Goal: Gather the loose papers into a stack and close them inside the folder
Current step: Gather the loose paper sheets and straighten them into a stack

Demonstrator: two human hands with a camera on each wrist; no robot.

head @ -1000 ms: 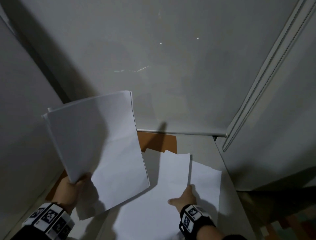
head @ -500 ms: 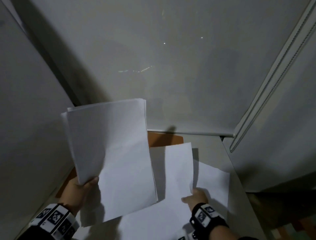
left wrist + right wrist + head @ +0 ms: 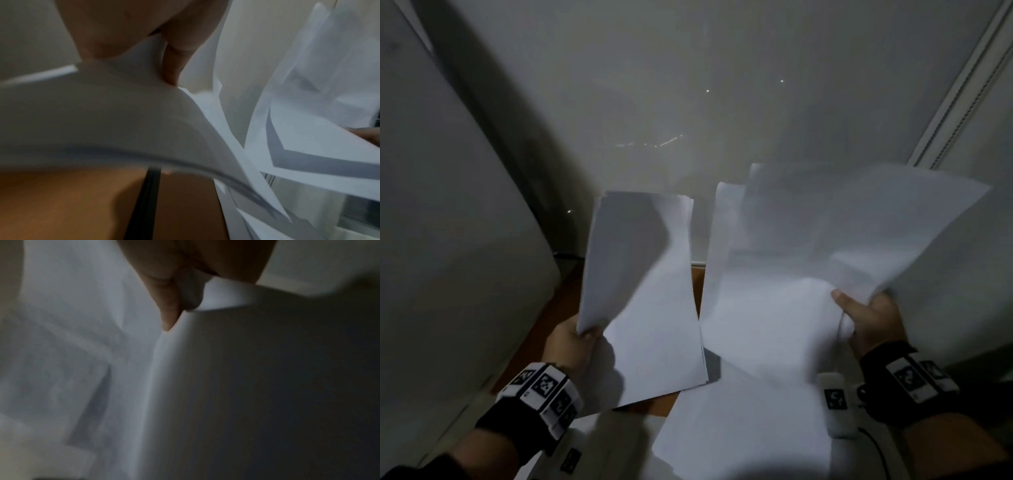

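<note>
My left hand (image 3: 573, 337) grips a stack of white papers (image 3: 643, 291) by its lower left corner and holds it up above the table; the left wrist view shows the same stack of papers (image 3: 123, 116) bent under the thumb. My right hand (image 3: 866, 318) pinches a looser bunch of white sheets (image 3: 808, 260), lifted and fanned out to the right; the thumb (image 3: 168, 305) presses on the sheets (image 3: 82, 353) in the right wrist view. An orange-brown folder (image 3: 697, 277) lies on the table, mostly hidden beneath the papers. One more white sheet (image 3: 739, 431) lies flat near me.
A pale roller blind (image 3: 688, 102) hangs straight ahead, with its bead cord (image 3: 959, 85) at the right. A grey wall panel (image 3: 448, 240) closes the left side. A black strip (image 3: 144, 203) crosses the orange surface (image 3: 61, 203) in the left wrist view.
My right hand has picked up the sheets it was touching on the table and raised them to the right. The left hand's stack has swung toward the middle.
</note>
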